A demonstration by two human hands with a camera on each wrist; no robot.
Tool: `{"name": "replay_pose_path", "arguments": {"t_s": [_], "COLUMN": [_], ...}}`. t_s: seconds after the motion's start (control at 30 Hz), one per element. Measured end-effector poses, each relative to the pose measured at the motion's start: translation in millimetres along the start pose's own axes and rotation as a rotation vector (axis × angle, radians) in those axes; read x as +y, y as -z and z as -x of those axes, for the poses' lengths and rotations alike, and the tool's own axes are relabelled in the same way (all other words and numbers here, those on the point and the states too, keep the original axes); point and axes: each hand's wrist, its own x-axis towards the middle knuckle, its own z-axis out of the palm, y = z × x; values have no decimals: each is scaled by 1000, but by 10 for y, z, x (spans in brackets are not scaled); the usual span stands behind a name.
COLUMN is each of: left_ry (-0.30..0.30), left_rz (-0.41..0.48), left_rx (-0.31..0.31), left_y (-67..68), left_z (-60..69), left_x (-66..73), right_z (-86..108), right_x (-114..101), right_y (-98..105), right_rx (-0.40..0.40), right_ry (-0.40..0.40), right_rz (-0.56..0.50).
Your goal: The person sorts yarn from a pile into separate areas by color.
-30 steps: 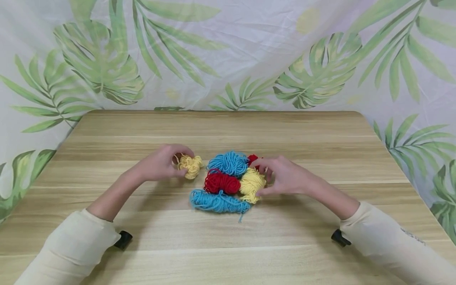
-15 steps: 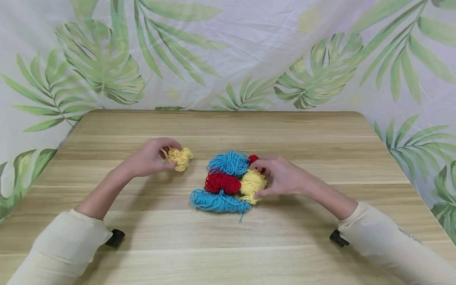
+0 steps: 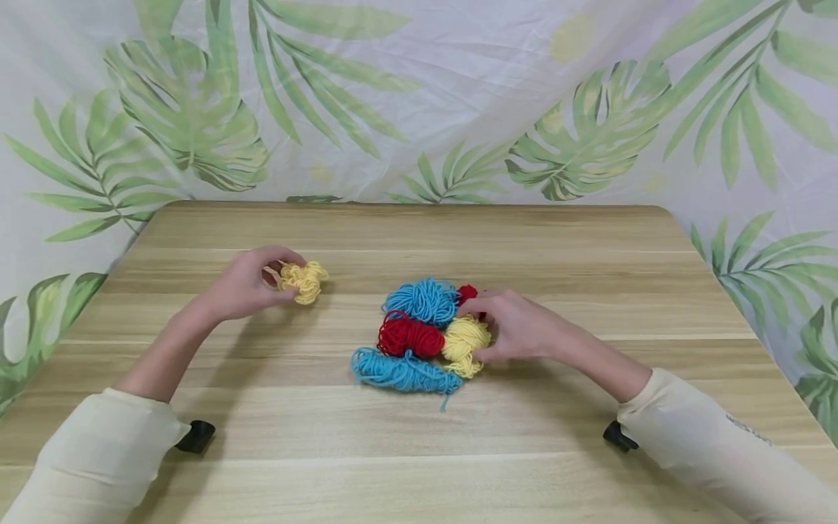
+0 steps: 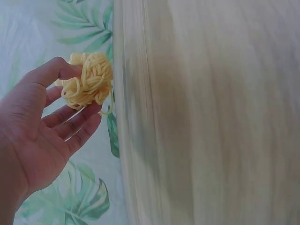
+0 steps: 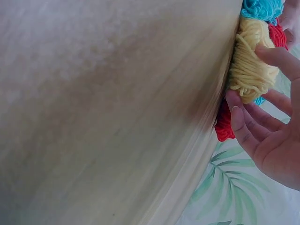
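Between thumb and fingers, my left hand (image 3: 252,284) pinches a small, loose yellow yarn bundle (image 3: 304,282), held above the table on the left; loops stick out of it in the left wrist view. My right hand (image 3: 524,327) grips a paler yellow yarn skein (image 5: 253,61), thumb on one side and fingers on the other, where it lies on the table. Beside that skein are a blue skein (image 3: 421,300) behind, a red skein (image 3: 410,336) to the left and a long blue skein (image 3: 406,371) in front. Another red skein (image 3: 467,293) is partly hidden by my right fingers.
The skeins lie close together on a wood-grain table (image 3: 419,451) with rounded far corners. Behind it hangs a leaf-patterned cloth (image 3: 458,87). A black device (image 3: 196,437) shows at the left sleeve, and another black device (image 3: 619,436) at the right sleeve.
My left hand has moved left and slightly away from me, carrying the small yellow bundle farther from the other skeins. My right hand has stayed nearly in place at the paler yellow skein.
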Motion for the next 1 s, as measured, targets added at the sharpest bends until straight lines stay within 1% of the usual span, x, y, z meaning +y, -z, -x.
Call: {"name": "replay_pose_path", "arguments": {"t_s": [0.1,0.2,0.37,0.53,0.67,0.8,1.0], "left_ry": [41,64,51,68,86,82,77], "left_rz": [-8,-14,-18,-8,-6,0,-23], "left_rx": [-2,-1,28,45,41,36,33], "left_y": [27,53,102,175,222,246,256], "left_z": [21,38,80,135,169,187,199], "left_x": [-55,-106,-195,-256,-316,-370,-415], "right_z": [-10,-13,-15,-7,12,38,67], "right_x": [17,33,42,34,48,55,81], "right_y": [3,3,10,34,54,97,171], "right_rx": [-6,-8,-3,-3,4,15,23], "right_ry": [7,12,12,-18,-26,-18,-10], "right_rz": [-21,-43,-74,-95,-110,-118,-125]}}
